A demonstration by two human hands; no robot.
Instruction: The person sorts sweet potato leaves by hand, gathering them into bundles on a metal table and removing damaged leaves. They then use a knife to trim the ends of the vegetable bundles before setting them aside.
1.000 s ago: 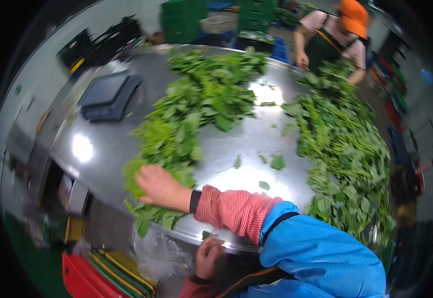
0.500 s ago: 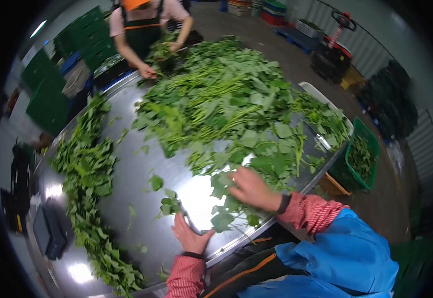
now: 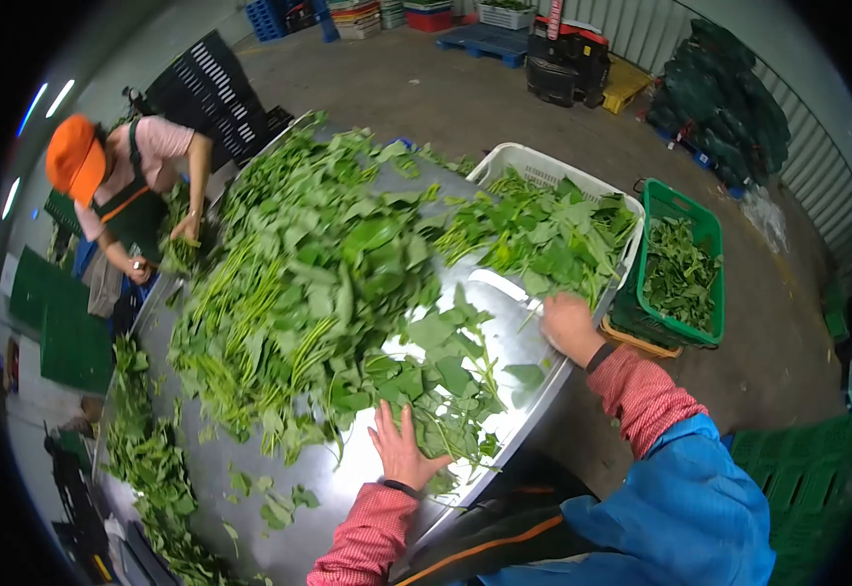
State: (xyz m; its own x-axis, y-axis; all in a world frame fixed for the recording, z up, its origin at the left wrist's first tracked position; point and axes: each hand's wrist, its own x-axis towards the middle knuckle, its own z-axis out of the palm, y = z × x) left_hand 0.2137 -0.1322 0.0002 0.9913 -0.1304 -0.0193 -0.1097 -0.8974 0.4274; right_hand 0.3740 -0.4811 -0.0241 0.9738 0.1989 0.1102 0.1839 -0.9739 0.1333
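My left hand (image 3: 404, 451) lies with fingers spread on loose leafy green stems (image 3: 450, 386) near the metal table's front edge. My right hand (image 3: 570, 327) is at the table's right edge, fingers curled at the near end of a long, pale, flat tool (image 3: 501, 284); glare hides its exact kind. Just beyond the tool, more leafy greens (image 3: 533, 230) fill a white basket (image 3: 509, 154) against the table. A large heap of leafy greens (image 3: 294, 283) covers the table's middle, left of both hands.
A row of leafy greens (image 3: 148, 469) runs along the table's left side. Across the table, a person in an orange cap (image 3: 76, 161) handles a bunch of greens. At right on the floor stands a green crate (image 3: 704, 210) holding greens. Behind are a blue pallet (image 3: 485, 41) and a pallet truck (image 3: 568, 63).
My view has turned right. My right hand has gone from the leaves to the pale tool at the table's right edge. My left hand has moved from bare metal onto the leafy stems.
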